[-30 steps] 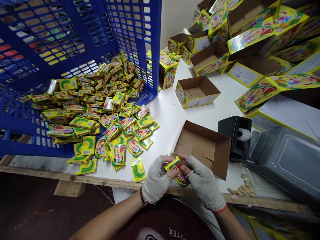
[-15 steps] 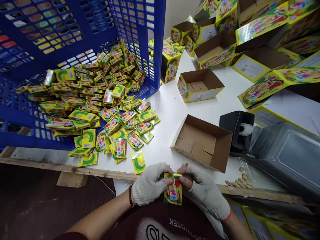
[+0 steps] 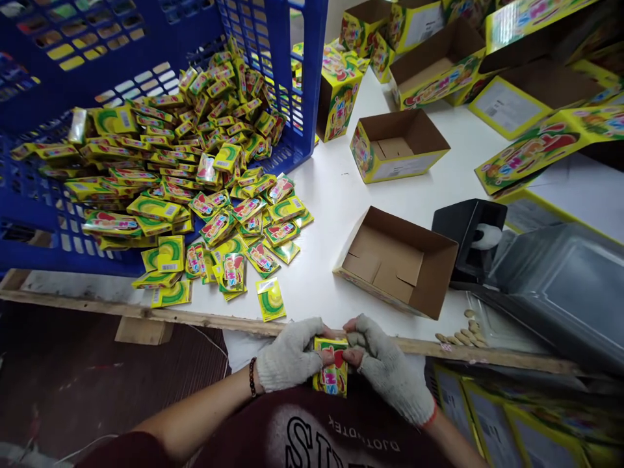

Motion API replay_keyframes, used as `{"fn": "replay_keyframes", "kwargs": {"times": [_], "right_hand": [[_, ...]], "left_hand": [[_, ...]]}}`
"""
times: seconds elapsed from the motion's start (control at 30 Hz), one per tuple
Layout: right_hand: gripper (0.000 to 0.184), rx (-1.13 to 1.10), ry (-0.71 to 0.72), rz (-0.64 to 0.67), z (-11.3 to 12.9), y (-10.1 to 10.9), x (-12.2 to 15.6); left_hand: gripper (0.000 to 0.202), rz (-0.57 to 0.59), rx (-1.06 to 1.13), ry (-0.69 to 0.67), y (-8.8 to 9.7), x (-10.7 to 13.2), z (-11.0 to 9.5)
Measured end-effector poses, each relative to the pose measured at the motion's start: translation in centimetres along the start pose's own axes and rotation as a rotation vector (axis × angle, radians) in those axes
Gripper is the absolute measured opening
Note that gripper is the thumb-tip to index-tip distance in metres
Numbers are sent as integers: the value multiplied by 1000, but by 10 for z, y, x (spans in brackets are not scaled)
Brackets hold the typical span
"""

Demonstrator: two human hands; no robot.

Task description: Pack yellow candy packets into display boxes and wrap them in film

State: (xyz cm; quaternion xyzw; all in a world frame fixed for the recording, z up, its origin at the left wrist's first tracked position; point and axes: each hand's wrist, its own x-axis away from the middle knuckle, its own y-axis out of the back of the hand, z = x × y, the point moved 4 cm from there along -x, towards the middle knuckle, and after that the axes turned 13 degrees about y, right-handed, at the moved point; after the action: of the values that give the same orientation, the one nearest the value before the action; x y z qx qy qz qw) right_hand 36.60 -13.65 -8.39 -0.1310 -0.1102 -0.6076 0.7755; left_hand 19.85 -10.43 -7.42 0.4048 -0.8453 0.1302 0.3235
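Between my hands, close to my body below the table's front edge, is a small yellow and green candy box (image 3: 330, 380) with bright printed letters. My left hand (image 3: 292, 356), in a white fingerless knit glove, grips it from the left, thumb across its front. My right hand (image 3: 385, 364), gloved alike, pinches its upper right side with thumb and fingertips. Just beyond, a single candy box (image 3: 271, 299) lies flat on the table. More boxes (image 3: 234, 272) spread out from a large heap (image 3: 160, 162) in a tipped blue plastic crate (image 3: 312, 84).
An open cardboard display box (image 3: 397, 263) sits on the white table (image 3: 322, 195), another (image 3: 400, 149) behind it. Several more stand at the back right. To the right are a black tape dispenser (image 3: 470, 237), a clear plastic bin (image 3: 560, 286) and some beige nuts or seeds (image 3: 465, 335).
The view has tilted down a little, so the table and crate sit higher in the picture. The candy box stays in both hands, and my right fingers have shifted slightly at its top.
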Motion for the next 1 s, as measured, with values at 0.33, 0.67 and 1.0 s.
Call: {"fn": "replay_keyframes", "kwargs": {"times": [0.33, 0.67, 1.0], "right_hand": [[15, 273, 138, -3, 14, 7, -1], [31, 27, 37, -55, -9, 1, 13], [19, 282, 129, -76, 2, 8, 11]], "left_hand": [[26, 2, 162, 25, -6, -3, 11], [37, 61, 228, -6, -10, -2, 19], [48, -4, 301, 89, -4, -1, 33]]}}
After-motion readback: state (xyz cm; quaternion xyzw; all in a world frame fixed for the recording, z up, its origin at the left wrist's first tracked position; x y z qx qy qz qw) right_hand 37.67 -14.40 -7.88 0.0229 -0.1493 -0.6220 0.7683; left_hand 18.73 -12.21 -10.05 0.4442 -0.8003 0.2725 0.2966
